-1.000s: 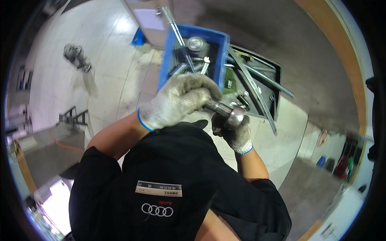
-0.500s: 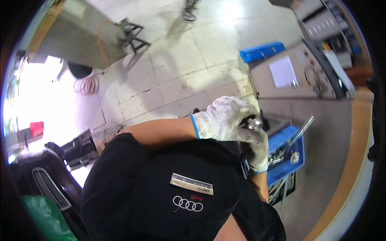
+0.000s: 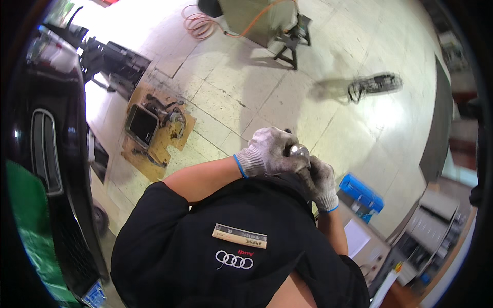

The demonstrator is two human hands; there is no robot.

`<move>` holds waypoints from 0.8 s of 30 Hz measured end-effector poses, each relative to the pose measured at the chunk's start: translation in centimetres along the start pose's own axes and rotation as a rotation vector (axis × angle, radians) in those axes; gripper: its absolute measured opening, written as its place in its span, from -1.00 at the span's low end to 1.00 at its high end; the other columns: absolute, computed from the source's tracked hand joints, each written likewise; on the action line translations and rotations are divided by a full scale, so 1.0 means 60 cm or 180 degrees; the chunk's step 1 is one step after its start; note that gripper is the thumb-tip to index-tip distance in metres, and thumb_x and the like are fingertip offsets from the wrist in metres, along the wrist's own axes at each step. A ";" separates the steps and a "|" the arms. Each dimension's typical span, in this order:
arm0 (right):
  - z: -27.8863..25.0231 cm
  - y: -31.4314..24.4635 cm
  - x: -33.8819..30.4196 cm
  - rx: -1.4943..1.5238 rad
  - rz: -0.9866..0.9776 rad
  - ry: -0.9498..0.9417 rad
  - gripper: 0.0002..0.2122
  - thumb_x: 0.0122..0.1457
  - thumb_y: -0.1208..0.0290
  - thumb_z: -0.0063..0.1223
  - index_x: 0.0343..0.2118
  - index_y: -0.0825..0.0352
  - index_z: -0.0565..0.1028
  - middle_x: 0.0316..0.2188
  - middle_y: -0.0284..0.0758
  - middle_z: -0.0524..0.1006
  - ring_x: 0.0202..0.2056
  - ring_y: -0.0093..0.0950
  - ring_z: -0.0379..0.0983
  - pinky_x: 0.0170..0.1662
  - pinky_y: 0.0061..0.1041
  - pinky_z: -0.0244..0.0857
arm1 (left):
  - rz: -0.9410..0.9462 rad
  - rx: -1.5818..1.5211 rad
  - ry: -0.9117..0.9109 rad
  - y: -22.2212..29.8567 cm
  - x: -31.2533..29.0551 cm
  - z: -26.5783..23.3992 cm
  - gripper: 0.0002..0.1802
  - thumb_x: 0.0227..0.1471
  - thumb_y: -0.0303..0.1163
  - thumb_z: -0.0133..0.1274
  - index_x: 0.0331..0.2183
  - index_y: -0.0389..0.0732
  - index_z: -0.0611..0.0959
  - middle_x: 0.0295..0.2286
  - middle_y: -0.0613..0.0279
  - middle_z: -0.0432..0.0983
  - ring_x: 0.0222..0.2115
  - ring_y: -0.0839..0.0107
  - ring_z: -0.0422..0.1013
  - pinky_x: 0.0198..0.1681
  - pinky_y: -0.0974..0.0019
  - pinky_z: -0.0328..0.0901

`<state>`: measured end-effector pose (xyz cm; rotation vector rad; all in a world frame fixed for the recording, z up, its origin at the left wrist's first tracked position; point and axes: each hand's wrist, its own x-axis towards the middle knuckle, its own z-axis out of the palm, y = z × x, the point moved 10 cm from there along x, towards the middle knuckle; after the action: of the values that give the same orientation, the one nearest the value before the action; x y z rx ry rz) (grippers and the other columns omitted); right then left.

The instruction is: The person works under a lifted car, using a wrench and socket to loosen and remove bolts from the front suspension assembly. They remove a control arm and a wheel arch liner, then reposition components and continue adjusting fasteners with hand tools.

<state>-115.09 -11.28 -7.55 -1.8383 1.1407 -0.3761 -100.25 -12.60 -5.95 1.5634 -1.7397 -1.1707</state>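
Where visible, metal tool (image 3: 299, 151) between fingers (image 3: 280, 136).

Car workshop, by the black car (image 3: 68, 118), coiled orange hose (image 3: 200, 36) and blue toolbox (image 3: 361, 193)

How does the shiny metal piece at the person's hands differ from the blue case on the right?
The metal piece is silvery with a rounded end; the blue case is boxy. The metal piece is gripped by the left hand; the blue case is untouched. The metal piece looks clearly smaller than the blue case.
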 end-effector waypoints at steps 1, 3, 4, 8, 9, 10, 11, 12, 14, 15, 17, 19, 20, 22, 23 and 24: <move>-0.015 -0.005 0.048 -0.0111 -0.0058 -0.0138 -0.76 0.18 0.26 0.22 -0.25 0.35 0.57 -0.45 -0.06 0.59 -0.37 -0.05 0.57 -0.29 -0.22 0.42 | -0.0019 -0.0026 0.0298 -0.007 0.028 -0.031 -0.60 -0.27 -0.05 0.30 -0.41 -0.14 0.73 -0.57 0.08 0.59 -0.51 0.13 0.58 -0.39 0.18 0.43; -0.031 -0.016 0.136 -0.0239 -0.0101 -0.0467 -0.74 0.20 0.22 0.21 -0.25 0.34 0.57 -0.45 -0.06 0.59 -0.37 -0.04 0.57 -0.29 -0.21 0.42 | -0.0130 -0.0114 0.0693 -0.016 0.059 -0.077 -0.58 -0.26 -0.04 0.29 -0.40 -0.16 0.73 -0.56 0.07 0.59 -0.50 0.11 0.58 -0.39 0.17 0.44; -0.046 -0.038 0.182 -0.0405 -0.0454 -0.0506 -0.69 0.22 0.12 0.19 -0.24 0.32 0.56 -0.47 -0.08 0.59 -0.39 -0.04 0.56 -0.30 -0.20 0.43 | -0.0137 -0.0135 0.0851 -0.019 0.081 -0.105 -0.56 -0.25 -0.01 0.29 -0.40 -0.17 0.74 -0.55 0.07 0.60 -0.48 0.09 0.58 -0.36 0.16 0.45; -0.049 -0.064 0.332 -0.0493 -0.0898 -0.0916 -0.59 0.13 -0.01 0.24 -0.25 0.31 0.56 -0.47 -0.11 0.59 -0.40 -0.07 0.57 -0.31 -0.21 0.43 | -0.0856 -0.0721 0.0837 -0.080 0.144 -0.170 -0.48 -0.21 0.05 0.29 -0.30 -0.18 0.76 -0.51 0.11 0.65 -0.47 0.27 0.61 -0.35 0.21 0.46; -0.042 -0.071 0.378 -0.0597 -0.1088 -0.1075 -0.59 0.11 -0.02 0.27 -0.26 0.30 0.57 -0.47 -0.12 0.60 -0.40 -0.08 0.57 -0.31 -0.21 0.43 | -0.1163 -0.0999 0.0767 -0.110 0.159 -0.190 -0.46 -0.21 0.06 0.30 -0.28 -0.17 0.76 -0.50 0.12 0.66 -0.47 0.31 0.61 -0.35 0.22 0.45; -0.033 -0.079 0.415 -0.0639 -0.1393 -0.1248 -0.58 0.08 -0.03 0.29 -0.27 0.29 0.57 -0.48 -0.14 0.60 -0.41 -0.08 0.57 -0.31 -0.21 0.43 | -0.1313 -0.0993 0.0471 -0.132 0.167 -0.194 -0.61 -0.18 -0.13 0.34 -0.38 -0.24 0.72 -0.51 0.14 0.65 -0.51 0.49 0.55 -0.41 0.31 0.42; -0.018 -0.091 0.458 -0.0642 -0.1731 -0.1402 -0.57 0.05 -0.04 0.31 -0.29 0.28 0.58 -0.48 -0.16 0.60 -0.41 -0.09 0.58 -0.32 -0.21 0.43 | -0.1307 -0.1308 0.0206 -0.150 0.177 -0.200 -0.65 -0.11 -0.15 0.33 -0.38 -0.24 0.72 -0.52 0.22 0.63 -0.49 0.52 0.51 -0.39 0.33 0.39; -0.002 -0.109 0.498 -0.0541 -0.2144 -0.1425 -0.57 0.00 -0.06 0.34 -0.32 0.26 0.59 -0.51 -0.20 0.60 -0.43 -0.12 0.58 -0.34 -0.22 0.43 | -0.1312 -0.1723 -0.0050 -0.166 0.187 -0.201 -0.67 -0.08 -0.17 0.31 -0.38 -0.25 0.71 -0.54 0.28 0.58 -0.51 0.54 0.46 -0.40 0.34 0.36; 0.055 -0.119 0.589 -0.0609 -0.2310 -0.1799 -0.57 0.00 -0.07 0.34 -0.33 0.25 0.59 -0.53 -0.20 0.59 -0.44 -0.12 0.57 -0.37 -0.24 0.43 | -0.1227 -0.2209 -0.0226 -0.208 0.215 -0.235 -0.60 -0.03 -0.08 0.27 -0.37 -0.27 0.70 -0.58 0.29 0.51 -0.53 0.53 0.38 -0.40 0.31 0.32; 0.085 -0.136 0.635 -0.0617 -0.2440 -0.1875 -0.57 0.00 -0.07 0.34 -0.32 0.25 0.59 -0.53 -0.19 0.58 -0.45 -0.12 0.57 -0.39 -0.24 0.42 | -0.1268 -0.2288 -0.0203 -0.240 0.226 -0.269 -0.52 -0.02 0.01 0.26 -0.36 -0.28 0.69 -0.60 0.24 0.47 -0.53 0.51 0.35 -0.38 0.28 0.31; 0.138 -0.156 0.734 -0.0569 -0.2006 -0.1915 -0.57 0.03 -0.07 0.32 -0.32 0.26 0.59 -0.54 -0.17 0.57 -0.46 -0.11 0.56 -0.40 -0.23 0.40 | -0.1310 -0.1661 0.0466 -0.314 0.248 -0.390 -0.39 0.03 0.19 0.14 -0.40 -0.28 0.66 -0.60 0.08 0.49 -0.55 0.29 0.42 -0.37 0.19 0.34; 0.181 -0.177 0.833 -0.0595 -0.1291 -0.2135 -0.54 0.10 -0.11 0.26 -0.30 0.29 0.57 -0.54 -0.11 0.54 -0.48 -0.11 0.54 -0.40 -0.23 0.36 | -0.1590 -0.1166 0.1150 -0.376 0.259 -0.510 -0.58 0.03 -0.03 0.20 -0.35 -0.25 0.70 -0.59 0.19 0.52 -0.54 0.49 0.41 -0.39 0.25 0.34; 0.199 -0.206 0.862 -0.0419 -0.1205 -0.2069 -0.54 0.12 -0.11 0.24 -0.31 0.30 0.57 -0.55 -0.10 0.54 -0.49 -0.11 0.53 -0.40 -0.22 0.35 | -0.1984 -0.1091 0.1285 -0.409 0.258 -0.556 -0.58 0.03 -0.02 0.20 -0.31 -0.22 0.71 -0.55 0.14 0.59 -0.52 0.46 0.46 -0.38 0.23 0.38; 0.230 -0.275 0.926 -0.0495 -0.1225 -0.1932 -0.60 0.19 -0.02 0.19 -0.26 0.31 0.55 -0.51 -0.08 0.54 -0.43 -0.09 0.51 -0.36 -0.21 0.34 | -0.1595 -0.1175 0.2035 -0.415 0.251 -0.667 -0.63 0.07 -0.05 0.19 -0.30 -0.19 0.72 -0.53 0.13 0.60 -0.51 0.47 0.49 -0.37 0.24 0.40; 0.241 -0.301 0.939 -0.0530 -0.1119 -0.1981 -0.62 0.20 0.02 0.18 -0.24 0.32 0.54 -0.49 -0.08 0.54 -0.42 -0.09 0.51 -0.34 -0.22 0.34 | -0.1791 -0.1412 0.2203 -0.427 0.240 -0.691 -0.64 0.08 -0.07 0.18 -0.30 -0.19 0.72 -0.52 0.13 0.61 -0.48 0.46 0.52 -0.34 0.25 0.41; 0.260 -0.338 0.965 -0.0575 -0.1106 -0.1995 -0.64 0.22 0.05 0.17 -0.22 0.32 0.54 -0.46 -0.09 0.54 -0.40 -0.09 0.50 -0.33 -0.22 0.34 | -0.1760 -0.0927 0.2480 -0.434 0.233 -0.754 -0.65 0.11 -0.10 0.16 -0.31 -0.23 0.71 -0.51 0.14 0.63 -0.45 0.41 0.56 -0.30 0.26 0.42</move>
<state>-63.37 -47.66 -10.57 -2.1041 0.4369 0.1213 -51.92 -36.60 -8.30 1.9976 -0.6308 -0.8027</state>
